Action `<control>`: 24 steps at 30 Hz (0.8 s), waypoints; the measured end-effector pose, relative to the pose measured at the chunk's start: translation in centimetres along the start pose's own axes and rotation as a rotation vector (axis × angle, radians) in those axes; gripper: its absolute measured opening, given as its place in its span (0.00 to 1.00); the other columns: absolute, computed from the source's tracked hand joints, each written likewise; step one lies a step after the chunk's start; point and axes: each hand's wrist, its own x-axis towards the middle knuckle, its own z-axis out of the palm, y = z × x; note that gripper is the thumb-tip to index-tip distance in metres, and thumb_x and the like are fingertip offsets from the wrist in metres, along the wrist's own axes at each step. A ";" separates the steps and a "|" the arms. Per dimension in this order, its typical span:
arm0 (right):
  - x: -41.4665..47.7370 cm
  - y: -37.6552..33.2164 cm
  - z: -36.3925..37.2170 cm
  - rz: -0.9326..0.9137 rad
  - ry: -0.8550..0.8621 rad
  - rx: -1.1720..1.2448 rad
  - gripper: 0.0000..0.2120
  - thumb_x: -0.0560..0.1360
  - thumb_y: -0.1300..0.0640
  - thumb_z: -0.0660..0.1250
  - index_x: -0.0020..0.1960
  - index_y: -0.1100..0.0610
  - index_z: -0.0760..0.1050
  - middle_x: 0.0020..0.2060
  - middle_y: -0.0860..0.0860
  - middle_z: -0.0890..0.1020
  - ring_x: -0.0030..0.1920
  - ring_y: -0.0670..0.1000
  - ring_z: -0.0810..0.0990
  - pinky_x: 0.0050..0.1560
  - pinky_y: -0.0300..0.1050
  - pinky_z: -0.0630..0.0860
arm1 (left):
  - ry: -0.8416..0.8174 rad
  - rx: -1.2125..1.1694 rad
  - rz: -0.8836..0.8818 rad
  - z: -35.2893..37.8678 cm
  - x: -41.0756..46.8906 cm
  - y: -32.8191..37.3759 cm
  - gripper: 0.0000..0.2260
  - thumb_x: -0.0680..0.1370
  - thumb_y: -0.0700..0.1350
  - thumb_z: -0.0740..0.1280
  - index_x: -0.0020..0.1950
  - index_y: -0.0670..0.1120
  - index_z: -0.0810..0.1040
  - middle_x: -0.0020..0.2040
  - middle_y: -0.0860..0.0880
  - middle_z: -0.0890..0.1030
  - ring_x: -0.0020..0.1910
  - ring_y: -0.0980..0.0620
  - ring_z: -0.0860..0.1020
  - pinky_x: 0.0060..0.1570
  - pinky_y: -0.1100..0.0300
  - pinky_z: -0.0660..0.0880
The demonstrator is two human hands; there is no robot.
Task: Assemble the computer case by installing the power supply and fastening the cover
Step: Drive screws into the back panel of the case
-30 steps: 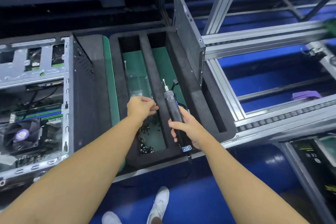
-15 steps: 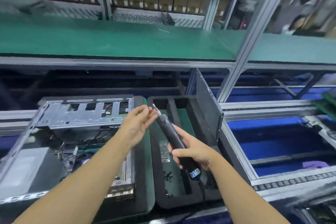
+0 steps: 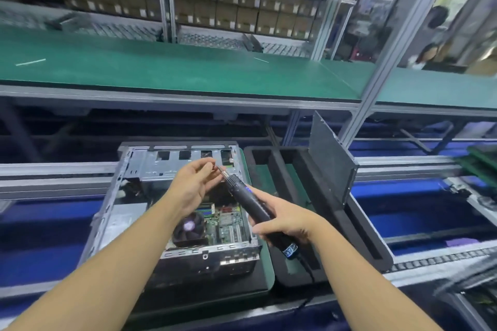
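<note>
Here, a fastening step is being prepared above the open computer case (image 3: 172, 166). The electric screwdriver (image 3: 248, 203) is being gripped around its black body by the right hand (image 3: 282, 220), whose fingers are curled tightly on it, and it is being pointed up and to the left. At the bit (image 3: 222, 170) a small dark piece, judged to be a screw (image 3: 214, 166), is being pinched between the thumb and forefinger of the left hand (image 3: 197, 183). The piece is too small for its name to be given with certainty.

The case is being kept flat on the line with its side uncovered, so the CPU cooler fan (image 3: 188, 228) and the motherboard (image 3: 230, 226) are being exposed. A pale grey block in its left part is perhaps the power supply, but this cannot be told. The side cover (image 3: 332, 161) is being held upright in the black foam tray (image 3: 357, 239), just to the right of the case and apart from it, so it is not yet fitted.

For the next move, the screw is probably being required to sit straight on the bit. It must then be carried to its hole without being dropped onto the board.
</note>
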 end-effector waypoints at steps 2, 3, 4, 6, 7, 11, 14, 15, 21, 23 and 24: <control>0.1 -0.4 1.2 0.019 0.005 -0.020 0.43 0.73 0.61 0.75 0.74 0.26 0.61 0.46 0.53 0.80 0.42 0.57 0.78 0.42 0.54 0.79 | -0.016 0.051 0.001 -1.0 -0.6 0.7 0.06 0.83 0.35 0.59 0.52 0.38 0.76 0.48 0.40 0.82 0.46 0.50 0.85 0.44 0.62 0.81; 0.2 -0.8 1.9 0.026 0.010 -0.038 0.44 0.73 0.61 0.74 0.75 0.26 0.60 0.47 0.54 0.79 0.42 0.57 0.78 0.42 0.55 0.80 | -0.026 0.075 0.000 -1.6 -1.0 1.1 0.06 0.83 0.35 0.59 0.53 0.38 0.76 0.49 0.39 0.81 0.45 0.50 0.85 0.44 0.62 0.81; 0.2 -1.0 2.4 0.035 0.014 -0.058 0.44 0.74 0.61 0.74 0.77 0.29 0.58 0.47 0.53 0.79 0.42 0.56 0.78 0.43 0.55 0.80 | -0.032 0.100 -0.006 -2.0 -1.3 1.4 0.07 0.83 0.34 0.59 0.53 0.37 0.76 0.50 0.39 0.80 0.45 0.51 0.85 0.44 0.62 0.81; 0.1 -1.5 3.2 0.063 0.021 -0.091 0.46 0.75 0.62 0.74 0.80 0.32 0.54 0.46 0.52 0.80 0.42 0.56 0.78 0.43 0.55 0.80 | -0.048 0.165 -0.016 -2.7 -1.7 2.1 0.06 0.83 0.35 0.59 0.53 0.37 0.76 0.50 0.39 0.79 0.45 0.52 0.85 0.44 0.63 0.81; 0.1 -1.7 3.4 0.080 0.026 -0.106 0.47 0.75 0.62 0.74 0.81 0.33 0.53 0.46 0.50 0.80 0.41 0.55 0.79 0.43 0.54 0.80 | -0.063 0.212 -0.015 -3.0 -1.9 2.4 0.06 0.83 0.35 0.59 0.53 0.37 0.76 0.49 0.40 0.78 0.44 0.52 0.84 0.43 0.64 0.81; -0.5 -1.8 4.3 0.087 0.071 -0.162 0.48 0.74 0.60 0.75 0.81 0.33 0.51 0.44 0.45 0.81 0.41 0.52 0.80 0.44 0.51 0.81 | -0.112 0.457 -0.013 -3.4 -2.4 3.7 0.06 0.82 0.35 0.61 0.53 0.37 0.77 0.43 0.42 0.82 0.43 0.50 0.85 0.43 0.64 0.82; -0.7 -1.5 5.1 0.074 0.111 -0.138 0.48 0.74 0.61 0.75 0.81 0.33 0.52 0.48 0.50 0.82 0.42 0.53 0.80 0.44 0.53 0.80 | -0.130 0.589 0.014 -3.3 -2.7 4.1 0.06 0.82 0.37 0.61 0.53 0.39 0.78 0.41 0.44 0.84 0.45 0.48 0.85 0.45 0.62 0.82; -0.7 -1.5 5.3 0.076 0.114 -0.148 0.48 0.74 0.61 0.75 0.81 0.33 0.52 0.50 0.53 0.82 0.43 0.52 0.80 0.45 0.54 0.80 | -0.136 0.637 0.034 -3.3 -2.8 4.1 0.06 0.82 0.37 0.62 0.52 0.40 0.78 0.41 0.45 0.84 0.45 0.49 0.85 0.44 0.63 0.82; -1.1 -1.7 5.8 0.108 0.131 -0.300 0.48 0.74 0.55 0.75 0.80 0.30 0.48 0.48 0.47 0.80 0.35 0.46 0.81 0.37 0.44 0.81 | -0.179 0.943 0.103 -4.0 -3.1 4.2 0.06 0.83 0.41 0.62 0.51 0.44 0.79 0.40 0.46 0.85 0.45 0.48 0.85 0.50 0.50 0.82; -1.2 -1.5 6.2 0.094 0.155 -0.340 0.49 0.74 0.53 0.75 0.80 0.29 0.47 0.50 0.48 0.79 0.34 0.45 0.80 0.37 0.42 0.81 | -0.182 0.962 0.083 -3.9 -3.0 4.4 0.07 0.84 0.41 0.62 0.52 0.43 0.79 0.39 0.46 0.85 0.44 0.48 0.86 0.56 0.39 0.77; -1.2 -1.4 6.5 0.086 0.171 -0.337 0.49 0.73 0.52 0.75 0.79 0.28 0.47 0.50 0.48 0.78 0.34 0.45 0.80 0.37 0.43 0.81 | -0.178 0.943 0.067 -3.7 -3.0 4.4 0.07 0.84 0.41 0.62 0.52 0.42 0.79 0.39 0.45 0.85 0.44 0.47 0.86 0.58 0.37 0.75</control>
